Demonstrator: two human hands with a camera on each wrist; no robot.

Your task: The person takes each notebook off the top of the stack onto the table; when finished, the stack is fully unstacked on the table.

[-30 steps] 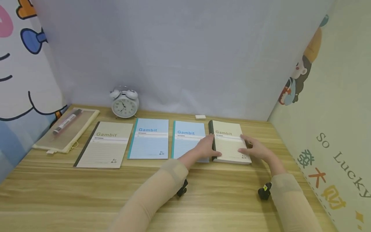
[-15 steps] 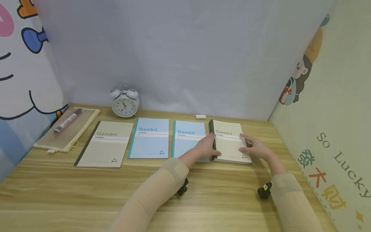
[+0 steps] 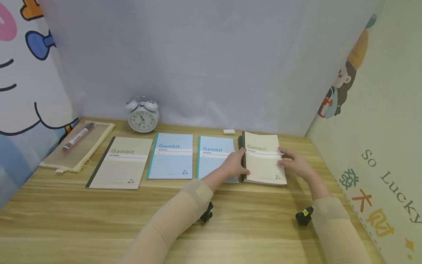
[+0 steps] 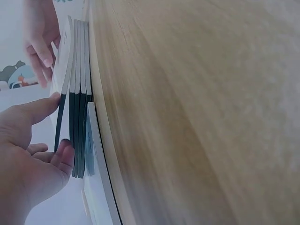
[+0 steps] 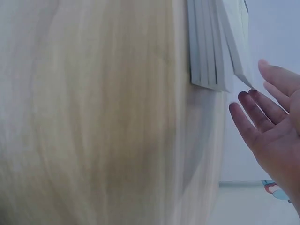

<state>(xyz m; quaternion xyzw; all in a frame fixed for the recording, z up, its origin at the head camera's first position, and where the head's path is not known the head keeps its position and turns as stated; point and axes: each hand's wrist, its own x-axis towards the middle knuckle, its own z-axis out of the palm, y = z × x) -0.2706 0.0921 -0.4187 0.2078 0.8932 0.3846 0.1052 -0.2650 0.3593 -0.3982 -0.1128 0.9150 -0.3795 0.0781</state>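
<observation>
A stack of several cream notebooks (image 4: 79,136) with dark spines lies at the right of the row. Its top cream notebook (image 3: 263,168), printed "Gambit", stands off the ones below, with a gap along its right side. My left hand (image 3: 234,164) holds that notebook at its spine, thumb near the front and fingers on the spine edge in the left wrist view. At its right edge, my right hand (image 3: 298,165) has extended fingers (image 5: 243,119) right by the raised corner. The left forearm crosses over a blue notebook (image 3: 214,145) beside the stack.
Another blue notebook (image 3: 171,161) and a cream notebook (image 3: 120,165) lie further left. Behind them stands a white alarm clock (image 3: 143,118). A mesh pouch (image 3: 89,146) with a marker (image 3: 78,136) is at far left; a white eraser (image 3: 229,131) lies near the back curtain.
The top notebook has come up off the stack and shifted slightly right and back. My right hand has moved a little to the right with its edge; the left stays at the spine.
</observation>
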